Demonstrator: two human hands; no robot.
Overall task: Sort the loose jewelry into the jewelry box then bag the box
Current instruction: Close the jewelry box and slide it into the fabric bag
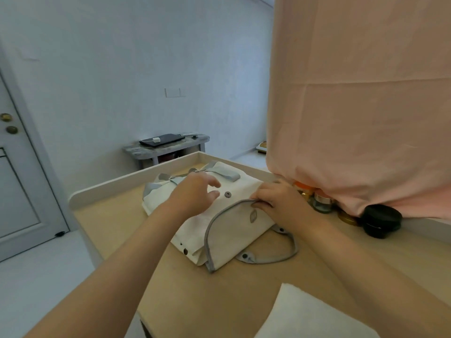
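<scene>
A cream canvas bag (231, 230) with grey trim and grey handles lies flat on the light wooden table (195, 289). My right hand (275, 201) pinches the grey-edged flap of the bag at its top. Over the bag body, close to a round snap button (228, 194), my left hand (197, 191) hovers or rests with fingers loosely spread. A grey handle loop (280, 257) lies on the table at the bag's near right. No jewelry box and no loose jewelry show; the bag's inside is hidden.
A pink cloth (361, 106) hangs at the right over small jars (322, 202) and a black round case (382, 220). A white folded cloth (312, 315) lies at the near edge. The table has a raised rim (136, 176) at the back. A door stands at left.
</scene>
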